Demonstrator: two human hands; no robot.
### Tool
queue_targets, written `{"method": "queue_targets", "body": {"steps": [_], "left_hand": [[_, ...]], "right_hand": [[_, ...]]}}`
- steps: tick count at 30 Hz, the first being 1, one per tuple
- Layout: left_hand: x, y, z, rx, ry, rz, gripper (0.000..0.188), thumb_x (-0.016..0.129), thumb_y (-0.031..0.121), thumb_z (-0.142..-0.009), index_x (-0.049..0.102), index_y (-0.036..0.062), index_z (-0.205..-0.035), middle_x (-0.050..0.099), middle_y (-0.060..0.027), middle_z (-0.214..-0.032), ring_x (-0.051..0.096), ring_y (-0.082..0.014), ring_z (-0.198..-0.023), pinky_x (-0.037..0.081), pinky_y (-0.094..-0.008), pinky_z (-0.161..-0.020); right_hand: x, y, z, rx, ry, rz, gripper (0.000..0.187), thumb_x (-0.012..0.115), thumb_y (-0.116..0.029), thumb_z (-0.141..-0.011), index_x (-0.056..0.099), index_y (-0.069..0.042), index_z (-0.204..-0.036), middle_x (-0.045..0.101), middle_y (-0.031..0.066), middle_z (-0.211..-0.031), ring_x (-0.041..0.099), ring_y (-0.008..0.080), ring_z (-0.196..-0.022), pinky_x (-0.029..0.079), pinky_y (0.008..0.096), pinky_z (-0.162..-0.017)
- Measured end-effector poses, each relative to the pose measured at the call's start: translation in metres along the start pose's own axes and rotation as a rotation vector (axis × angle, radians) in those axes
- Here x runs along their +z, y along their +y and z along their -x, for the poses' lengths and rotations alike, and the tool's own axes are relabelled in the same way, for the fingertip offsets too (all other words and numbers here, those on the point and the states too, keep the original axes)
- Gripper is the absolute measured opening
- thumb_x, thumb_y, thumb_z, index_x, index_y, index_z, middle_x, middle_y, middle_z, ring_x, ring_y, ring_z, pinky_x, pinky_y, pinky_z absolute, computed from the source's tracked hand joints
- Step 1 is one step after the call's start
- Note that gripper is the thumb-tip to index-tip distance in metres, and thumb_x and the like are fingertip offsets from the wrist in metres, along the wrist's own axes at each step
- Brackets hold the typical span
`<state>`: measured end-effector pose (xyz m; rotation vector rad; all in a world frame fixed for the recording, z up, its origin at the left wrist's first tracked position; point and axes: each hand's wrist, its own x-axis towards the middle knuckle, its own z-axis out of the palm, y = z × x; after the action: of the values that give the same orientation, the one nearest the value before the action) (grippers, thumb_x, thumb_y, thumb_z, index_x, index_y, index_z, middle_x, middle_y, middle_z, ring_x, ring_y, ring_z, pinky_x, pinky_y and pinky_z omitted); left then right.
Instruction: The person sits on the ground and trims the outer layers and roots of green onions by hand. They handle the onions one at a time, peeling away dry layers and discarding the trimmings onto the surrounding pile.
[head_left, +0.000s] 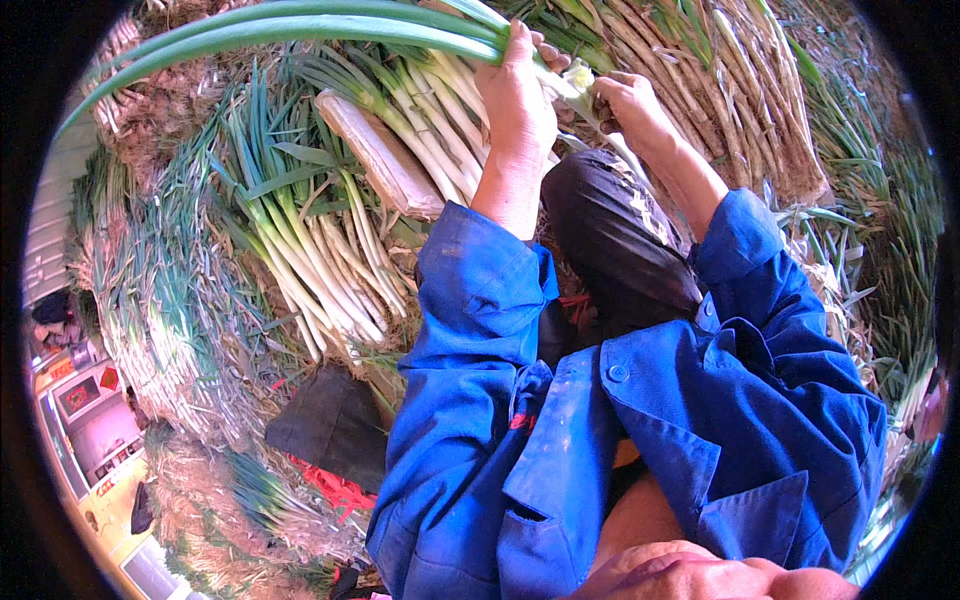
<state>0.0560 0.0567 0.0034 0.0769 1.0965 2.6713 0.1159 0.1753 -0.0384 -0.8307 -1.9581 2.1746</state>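
Observation:
My left hand (518, 105) is closed round a long green onion (420, 38), its thumb pressed along the stalk. The green leaves arch away to the far left. Close on the right, my right hand (632, 108) has its fingers curled in a pinch at the pale, torn part of the stalk. A strip of outer skin (628, 158) seems to hang below those fingers; exactly what they grip is partly hidden. Under my left wrist lie cleaned green onions (435, 120) with white stems. My dark-trousered knee (610, 220) is just below both hands.
A long pale block (380, 155) lies between the white-stemmed onions and another bunch of onions (310, 255) at left. Unpeeled brown-stemmed onions (690, 80) are piled at far right. More heaps (160, 300) cover the left side. A dark cloth (335, 425) lies beside my left sleeve.

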Motion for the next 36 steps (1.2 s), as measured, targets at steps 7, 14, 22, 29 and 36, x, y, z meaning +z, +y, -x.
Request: {"method": "queue_targets", "body": {"steps": [7, 14, 22, 29, 36], "left_hand": [[-0.003, 0.012, -0.002, 0.014, -0.094, -0.069, 0.026, 0.051, 0.024, -0.092, 0.051, -0.0014, -0.087, 0.057, -0.0116, -0.078, 0.061, -0.0237, -0.073, 0.054, -0.0403, -0.072], [0.002, 0.016, 0.002, 0.036, -0.143, 0.005, 0.031, 0.050, 0.030, -0.092, 0.050, -0.0003, -0.086, 0.057, -0.0126, -0.075, 0.062, -0.0264, -0.070, 0.054, -0.0432, -0.075], [-0.034, 0.053, -0.021, 0.060, 0.045, 0.045, 0.037, 0.042, 0.043, -0.093, 0.046, 0.0071, -0.083, 0.049, -0.0066, -0.062, 0.050, -0.0196, -0.057, 0.046, -0.0399, -0.060], [-0.095, 0.108, -0.047, 0.073, 0.079, 0.187, 0.044, 0.037, 0.050, -0.093, 0.043, 0.0093, -0.077, 0.042, -0.0009, -0.060, 0.040, -0.0127, -0.051, 0.035, -0.0298, -0.053], [-0.155, 0.142, -0.058, 0.110, 0.023, 0.267, 0.051, 0.042, 0.059, -0.086, 0.044, 0.0101, -0.073, 0.042, -0.0033, -0.061, 0.040, -0.0160, -0.053, 0.034, -0.0290, -0.051]], "right_hand": [[0.003, -0.004, 0.016, -0.339, 0.055, 0.490, 0.055, 0.059, -0.052, -0.079, 0.059, 0.002, -0.087, 0.060, 0.0143, -0.074, 0.058, 0.0218, -0.073, 0.045, 0.0341, -0.067], [-0.013, 0.008, 0.001, -0.506, 0.124, 1.001, 0.035, 0.048, -0.036, -0.085, 0.062, -0.007, -0.098, 0.063, 0.0189, -0.086, 0.060, 0.0367, -0.084, 0.047, 0.0440, -0.076], [-0.161, 0.106, 0.019, 0.237, 0.256, 1.394, 0.050, 0.042, -0.047, -0.086, 0.066, -0.004, -0.094, 0.064, 0.0210, -0.095, 0.062, 0.0363, -0.090, 0.048, 0.0458, -0.077], [-0.453, 0.227, 0.136, 0.565, 0.459, 1.616, 0.024, 0.050, -0.024, -0.081, 0.065, -0.011, -0.094, 0.064, 0.0141, -0.102, 0.062, 0.0309, -0.093, 0.050, 0.0408, -0.078], [-0.567, 0.177, 0.253, 0.688, 0.171, 1.499, 0.049, 0.052, -0.051, -0.080, 0.065, -0.009, -0.102, 0.063, 0.0115, -0.107, 0.059, 0.0288, -0.100, 0.046, 0.0408, -0.083]]}}
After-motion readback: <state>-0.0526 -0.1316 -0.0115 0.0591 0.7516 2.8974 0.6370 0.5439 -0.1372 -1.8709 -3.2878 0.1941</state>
